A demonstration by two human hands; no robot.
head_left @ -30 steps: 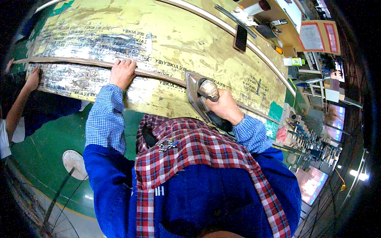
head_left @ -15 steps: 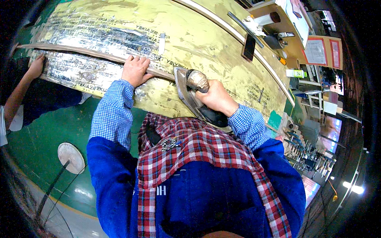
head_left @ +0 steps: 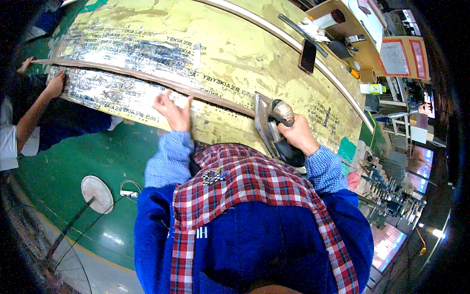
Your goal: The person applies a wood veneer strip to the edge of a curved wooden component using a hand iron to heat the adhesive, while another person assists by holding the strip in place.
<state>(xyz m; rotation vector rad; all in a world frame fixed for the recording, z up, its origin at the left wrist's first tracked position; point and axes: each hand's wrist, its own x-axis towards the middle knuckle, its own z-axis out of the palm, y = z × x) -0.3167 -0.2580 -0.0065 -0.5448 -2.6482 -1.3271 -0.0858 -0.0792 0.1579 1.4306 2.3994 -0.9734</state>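
My right hand (head_left: 299,135) is closed round the worn handle of a clothes iron (head_left: 264,117). The iron's metal plate covers the right end of a long, thin brown strip (head_left: 139,74), which looks like wood edging. That strip runs leftward across a yellow, film-covered work surface (head_left: 235,46). My left hand (head_left: 175,111) holds nothing; its thumb and fingers are apart just on the near side of the strip. Whether a fingertip touches the strip I cannot tell. At the far left, a co-worker's hand (head_left: 56,84) rests by the strip, and another hand (head_left: 26,64) is near its end.
A phone (head_left: 307,56) and a dark bar (head_left: 298,32) lie toward the back right. Beyond them stand a wooden shelf (head_left: 357,24) and a white-and-green bottle (head_left: 373,88). A pedestal fan's round base (head_left: 97,194) is on the green floor at left.
The iron has slid to the right along the strip in my right hand. My left hand has come off the strip toward me, its fingers now spread. A second co-worker hand shows at far left.
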